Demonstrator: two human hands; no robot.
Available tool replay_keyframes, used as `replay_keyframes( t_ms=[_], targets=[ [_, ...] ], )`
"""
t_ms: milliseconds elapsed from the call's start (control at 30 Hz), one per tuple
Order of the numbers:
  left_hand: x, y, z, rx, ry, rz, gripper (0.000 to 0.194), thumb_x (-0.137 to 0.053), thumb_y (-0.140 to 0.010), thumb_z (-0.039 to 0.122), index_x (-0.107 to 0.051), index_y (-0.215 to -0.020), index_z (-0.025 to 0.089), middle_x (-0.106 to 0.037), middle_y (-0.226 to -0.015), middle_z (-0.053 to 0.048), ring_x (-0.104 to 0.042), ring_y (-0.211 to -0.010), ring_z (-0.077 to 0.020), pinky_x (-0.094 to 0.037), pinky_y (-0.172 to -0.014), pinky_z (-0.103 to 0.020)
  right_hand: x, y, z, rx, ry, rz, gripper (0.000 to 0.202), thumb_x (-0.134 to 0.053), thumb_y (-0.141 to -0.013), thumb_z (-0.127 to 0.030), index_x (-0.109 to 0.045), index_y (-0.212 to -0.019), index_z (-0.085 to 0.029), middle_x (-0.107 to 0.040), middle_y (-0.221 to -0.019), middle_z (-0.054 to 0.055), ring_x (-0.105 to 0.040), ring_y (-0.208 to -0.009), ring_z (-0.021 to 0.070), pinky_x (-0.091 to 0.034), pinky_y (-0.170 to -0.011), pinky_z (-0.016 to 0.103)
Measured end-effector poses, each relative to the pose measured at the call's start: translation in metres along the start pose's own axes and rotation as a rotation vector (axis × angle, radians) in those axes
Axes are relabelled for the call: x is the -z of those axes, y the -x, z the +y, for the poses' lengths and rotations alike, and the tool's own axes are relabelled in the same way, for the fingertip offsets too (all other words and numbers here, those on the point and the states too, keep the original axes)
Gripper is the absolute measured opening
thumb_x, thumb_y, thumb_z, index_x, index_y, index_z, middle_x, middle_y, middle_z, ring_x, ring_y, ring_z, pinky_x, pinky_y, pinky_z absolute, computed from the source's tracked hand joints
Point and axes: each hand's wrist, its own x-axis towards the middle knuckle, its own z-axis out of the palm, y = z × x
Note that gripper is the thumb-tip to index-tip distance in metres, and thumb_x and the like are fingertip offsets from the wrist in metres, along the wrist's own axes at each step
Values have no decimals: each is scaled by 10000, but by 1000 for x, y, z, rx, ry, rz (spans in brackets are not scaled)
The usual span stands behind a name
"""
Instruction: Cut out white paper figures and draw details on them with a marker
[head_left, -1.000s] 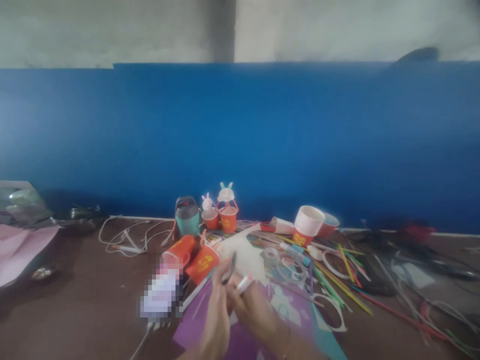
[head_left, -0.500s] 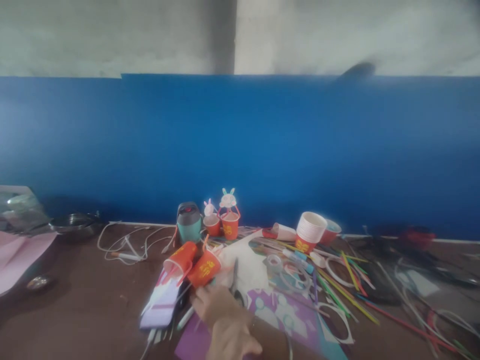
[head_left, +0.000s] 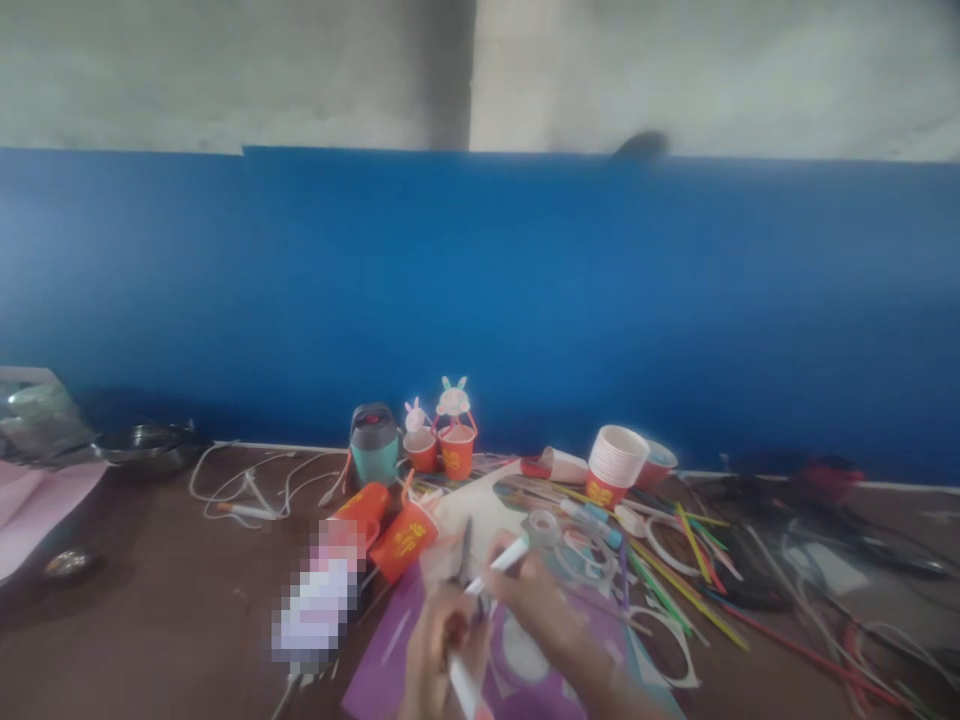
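Currently, R hand [head_left: 534, 592] grips marker [head_left: 510, 556] angled twd L hand [head_left: 444, 640], itself gripping wht tube [head_left: 463, 686].

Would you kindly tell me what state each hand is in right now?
Left hand: closed around a pink-ended pen.
Right hand: closed on what looks like a white pen.

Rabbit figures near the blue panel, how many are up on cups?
2. The smaller, pink-eared rabbit is right of the teal bottle; the larger, teal-eared rabbit is right of that one. Others may be hidden in the clutter.
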Motion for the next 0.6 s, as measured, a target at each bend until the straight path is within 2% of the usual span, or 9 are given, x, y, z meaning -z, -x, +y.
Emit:
replay_keyframes(
  t_ms=[33, 100, 167, 233, 367, 500, 600],
  targets=[
    [-5, 12, 1, -8, 1, -9, 302, -515, -897, 317, -546, -1173, 198, -599, -1140, -119, -604, -926, -214, -530, -771, -358, 8, 4, 0, -43, -62, 43, 113, -522, -693, -229, -434, -624, -209, -427, -532, -66, -405, -519, 102, -342, -505, 215],
    [-11, 24, -1, -33, -53, -112, 346, -481, -876, 232, -507, -1218, 194, -603, -1135, -130, -598, -973, -238, -518, -796, -358, 18, 12, 0, -47, -98, 84, 176, -558, -686, -287, -426, -597, -213, -406, -529, -68, -376, -511, 104, -325, -493, 222],
    [-14, 25, -3, -51, -140, -276, 371, -444, -824, 132, -537, -1176, 201, -630, -1066, -108, -603, -949, -239, -507, -784, -354, 22, 18, 1, -12, -52, 71, 202, -576, -696, -303, -423, -597, -216, -393, -534, -69, -358, -513, 106, -316, -484, 229],
    [-13, 20, -4, -64, -231, -373, 368, -424, -776, 82, -580, -1086, 206, -649, -964, -81, -605, -875, -235, -494, -732, -343, 20, 22, 2, 10, 11, 51, 206, -565, -730, -285, -412, -608, -221, -391, -541, -67, -363, -520, 113, -317, -483, 236],
    [-12, 14, 0, -127, -257, -405, 303, -398, -796, 77, -607, -975, 205, -641, -846, -64, -580, -840, -232, -471, -735, -347, 14, 23, 6, 1, 14, 78, 221, -509, -788, -253, -377, -612, -234, -380, -546, -63, -373, -534, 129, -341, -509, 262],
    [-14, 17, -4, -95, -148, -418, 361, -345, -824, 84, -576, -1079, 193, -651, -984, -104, -606, -923, -220, -481, -821, -346, 12, 22, 3, -11, -65, 68, 263, -475, -821, -318, -337, -608, -250, -337, -552, -57, -334, -525, 140, -334, -516, 288],
    [-16, 20, -11, -87, -139, -436, 418, -354, -772, 77, -560, -1113, 202, -664, -955, -100, -635, -870, -217, -495, -748, -321, 11, 22, 0, -20, -78, 47, 259, -475, -803, -325, -333, -599, -253, -317, -562, -51, -327, -534, 147, -322, -524, 295]
  ],
)
